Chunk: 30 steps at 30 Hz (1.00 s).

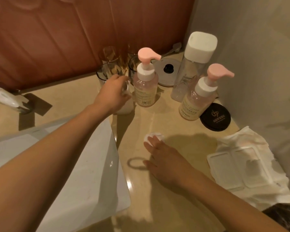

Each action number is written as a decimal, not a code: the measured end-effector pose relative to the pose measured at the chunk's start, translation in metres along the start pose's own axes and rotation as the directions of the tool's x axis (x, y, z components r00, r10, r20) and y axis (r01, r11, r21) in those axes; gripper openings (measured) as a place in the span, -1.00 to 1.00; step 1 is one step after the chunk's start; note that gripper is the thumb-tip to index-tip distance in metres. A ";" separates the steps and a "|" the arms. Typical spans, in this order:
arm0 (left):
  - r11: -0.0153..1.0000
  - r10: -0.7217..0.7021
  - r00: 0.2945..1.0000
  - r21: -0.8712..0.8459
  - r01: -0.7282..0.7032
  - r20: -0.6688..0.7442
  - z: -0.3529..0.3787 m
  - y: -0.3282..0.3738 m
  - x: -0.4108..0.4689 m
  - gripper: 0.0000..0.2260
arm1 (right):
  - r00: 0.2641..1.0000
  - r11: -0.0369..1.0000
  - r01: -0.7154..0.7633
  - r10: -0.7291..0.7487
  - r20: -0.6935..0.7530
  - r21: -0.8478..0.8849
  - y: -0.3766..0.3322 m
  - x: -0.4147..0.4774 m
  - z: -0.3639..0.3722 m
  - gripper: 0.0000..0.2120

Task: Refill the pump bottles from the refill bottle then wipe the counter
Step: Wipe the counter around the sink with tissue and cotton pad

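Observation:
Two pump bottles with pink heads stand on the beige counter (157,118): one (145,84) at the back centre, the other (197,97) to its right. Behind them stands the tall clear refill bottle (189,67) with a white cap. My left hand (112,94) grips a small clear glass with a white base (126,104) just left of the back pump bottle. With straight fingers my right hand (161,158) presses a white cotton pad (153,137) onto the counter.
A white sink basin (84,173) lies at the left, with a faucet (12,99) behind it. Drinking glasses (107,71), a white lid with a black knob (167,71), a black round compact (215,118) and a white cloth with a clear tray (241,164) surround the work spot.

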<state>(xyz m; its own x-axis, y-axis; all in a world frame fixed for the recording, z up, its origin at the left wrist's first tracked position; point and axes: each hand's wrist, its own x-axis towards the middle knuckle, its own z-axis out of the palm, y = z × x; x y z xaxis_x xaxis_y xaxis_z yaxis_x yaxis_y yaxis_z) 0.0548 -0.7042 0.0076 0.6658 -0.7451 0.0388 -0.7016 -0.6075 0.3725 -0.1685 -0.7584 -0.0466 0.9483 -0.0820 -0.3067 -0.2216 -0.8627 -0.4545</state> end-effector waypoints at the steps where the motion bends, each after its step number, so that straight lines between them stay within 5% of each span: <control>1: 1.000 -0.011 1.000 0.001 0.011 0.005 -0.002 -0.002 0.001 -0.52 | 1.000 1.000 -0.005 0.005 -0.010 0.020 0.001 0.007 -0.001 -0.47; 16: 0.999 -0.036 0.999 0.034 0.036 0.006 -0.010 -0.018 -0.007 -0.55 | 0.988 0.989 0.024 -0.047 -0.149 -0.148 -0.016 0.127 -0.022 -0.54; 22: 0.997 -0.073 0.997 -0.040 0.071 -0.030 -0.010 -0.013 -0.016 -0.47 | 0.985 0.966 0.072 -0.107 -0.132 -0.247 -0.011 0.075 -0.008 -0.60; 24: 0.996 -0.086 0.996 -0.034 0.085 -0.024 -0.011 -0.011 -0.017 -0.44 | 0.984 0.983 0.086 -0.109 -0.140 -0.160 -0.010 0.044 0.004 -0.61; 30: 0.996 0.093 0.970 0.033 -0.088 -0.224 -0.010 0.004 -0.022 -0.54 | 0.993 0.994 -0.058 0.048 -0.108 -0.088 0.008 -0.050 0.013 -0.53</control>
<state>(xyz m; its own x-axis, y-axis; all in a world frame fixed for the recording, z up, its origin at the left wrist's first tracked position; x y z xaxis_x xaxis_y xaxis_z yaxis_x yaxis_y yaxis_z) 0.0396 -0.6876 0.0180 0.6377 -0.7175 0.2802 -0.7652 -0.5484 0.3372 -0.2210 -0.7548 -0.0461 0.9555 -0.1769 -0.2361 -0.2552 -0.8972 -0.3604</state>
